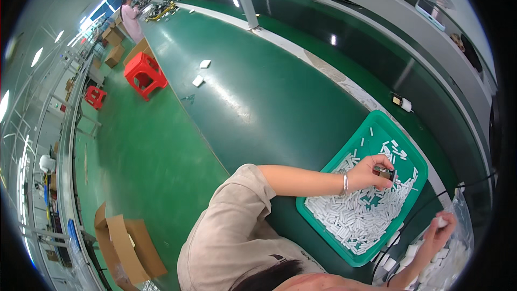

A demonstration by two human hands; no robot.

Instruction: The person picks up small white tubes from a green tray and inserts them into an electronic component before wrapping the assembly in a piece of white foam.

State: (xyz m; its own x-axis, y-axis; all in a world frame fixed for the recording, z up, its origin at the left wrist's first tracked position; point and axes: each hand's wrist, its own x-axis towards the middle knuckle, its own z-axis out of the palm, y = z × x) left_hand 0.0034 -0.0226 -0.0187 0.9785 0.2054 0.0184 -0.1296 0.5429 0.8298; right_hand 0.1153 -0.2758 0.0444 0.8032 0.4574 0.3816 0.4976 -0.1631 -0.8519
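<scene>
Left arm (301, 180) stretched level over a green tray (382, 121), right hand (437, 231) bent up outside it.
From the left, the arm comes in from nine o'clock, nearly straight at the elbow, a bracelet (345, 184) round its wrist; the left hand (369, 173) is over the tray's middle, above short white sticks (344, 215), its thumb and fingers curled closed on a small dark block (384, 172) at the hand's three o'clock. Whether it touches the sticks I cannot tell. At the tray's four o'clock, the right forearm (412, 270) slants up toward one o'clock, and its hand pinches a small white piece (442, 222) between bent fingers, near a clear plastic bag (462, 226).
</scene>
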